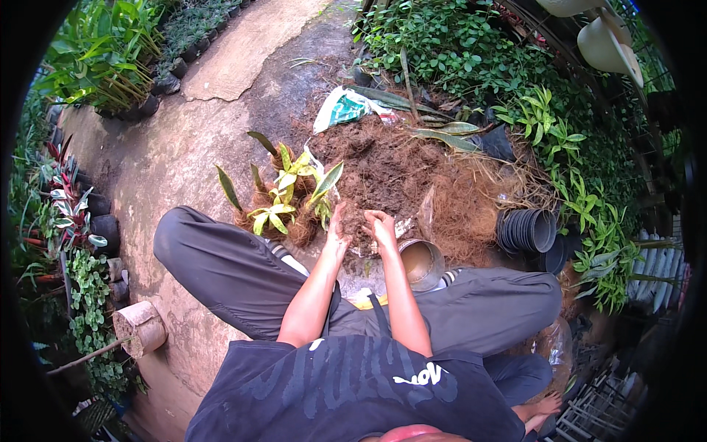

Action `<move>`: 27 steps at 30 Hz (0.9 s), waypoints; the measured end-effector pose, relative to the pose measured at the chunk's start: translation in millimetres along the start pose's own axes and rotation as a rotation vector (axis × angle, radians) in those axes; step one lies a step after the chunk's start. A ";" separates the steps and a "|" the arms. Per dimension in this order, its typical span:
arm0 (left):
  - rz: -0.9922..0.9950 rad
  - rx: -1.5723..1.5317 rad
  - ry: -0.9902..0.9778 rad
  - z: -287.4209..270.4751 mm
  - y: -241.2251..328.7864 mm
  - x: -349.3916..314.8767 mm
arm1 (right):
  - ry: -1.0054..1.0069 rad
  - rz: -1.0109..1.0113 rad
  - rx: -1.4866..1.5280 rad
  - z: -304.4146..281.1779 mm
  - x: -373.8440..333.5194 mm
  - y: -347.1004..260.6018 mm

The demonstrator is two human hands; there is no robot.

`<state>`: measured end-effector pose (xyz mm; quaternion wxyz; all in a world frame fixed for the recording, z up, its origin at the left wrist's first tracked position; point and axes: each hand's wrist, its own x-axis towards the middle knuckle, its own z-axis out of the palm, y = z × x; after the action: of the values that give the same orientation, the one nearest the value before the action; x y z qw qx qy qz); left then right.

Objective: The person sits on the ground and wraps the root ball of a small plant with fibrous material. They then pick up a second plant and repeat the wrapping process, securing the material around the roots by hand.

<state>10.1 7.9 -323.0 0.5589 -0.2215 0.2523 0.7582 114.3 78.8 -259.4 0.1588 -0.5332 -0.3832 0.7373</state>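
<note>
My left hand (339,230) and my right hand (381,227) face each other over the near edge of a soil heap (375,158). Between them is a clump of dark, fibrous soil (355,219), with my fingers curved round its sides. A round, pale metal-looking pot (421,264) lies tilted just below my right hand, its mouth toward me. Left of my left hand stand several small snake plants and yellow-green leafy plants (283,193), their root balls wrapped in brown fibre.
Brown coconut fibre (465,210) lies right of the soil. Stacked black nursery pots (526,230) rest beyond it. A white and green sack (345,109) and cut snake plant leaves (451,134) edge the heap. A cut log (140,328) sits at left. Another person's foot (541,407) shows lower right.
</note>
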 end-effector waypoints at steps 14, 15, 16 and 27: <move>0.167 0.336 0.164 28.7 -8.8 -23.4 | 0.037 0.033 -0.128 1.7 -3.8 8.6; 0.186 0.377 0.217 37.6 -11.8 -30.0 | 0.047 0.049 -0.109 0.1 -4.7 9.3; 0.212 0.418 0.264 44.4 -13.1 -34.5 | 0.054 0.060 -0.091 -1.8 -3.8 11.6; 0.188 0.323 0.184 30.6 -21.0 -22.2 | 0.035 -0.057 0.023 -10.1 4.3 37.1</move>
<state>34.7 16.1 -288.4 0.4887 -0.1725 0.4401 0.7333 128.3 61.2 -290.9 0.1928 -0.5331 -0.3869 0.7273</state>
